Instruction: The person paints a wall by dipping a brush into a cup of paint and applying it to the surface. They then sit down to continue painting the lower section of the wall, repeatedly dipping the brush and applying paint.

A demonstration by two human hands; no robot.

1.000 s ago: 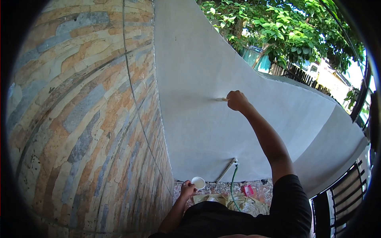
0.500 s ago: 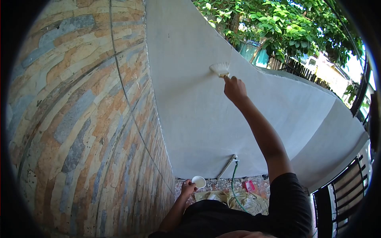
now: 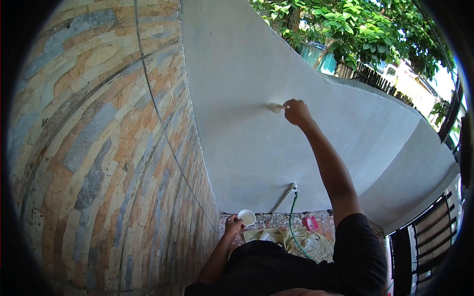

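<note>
My right hand [image 3: 297, 112] is closed around the handle of a paintbrush [image 3: 275, 107], arm stretched out. The pale bristles point left and appear to rest against the grey-white painted wall [image 3: 237, 143]. Low down near the stone-clad wall, my left hand [image 3: 234, 225] grips a small white cup [image 3: 247, 217] at its left side. Whitish liquid, apparently paint, shows inside the cup.
Stone cladding [image 3: 113, 148] rises along the left. A pipe with a tap [image 3: 294, 187] and green hose [image 3: 292, 217] stands at the wall's foot. A crumpled sheet [image 3: 308, 244] and a pink container [image 3: 310, 223] lie on the ground. Metal bars [image 3: 427, 241] stand right.
My right hand has moved the paintbrush down the wall, and its bristles have turned from fanned and upright to pointing left. The left hand still holds the cup, slightly higher in view.
</note>
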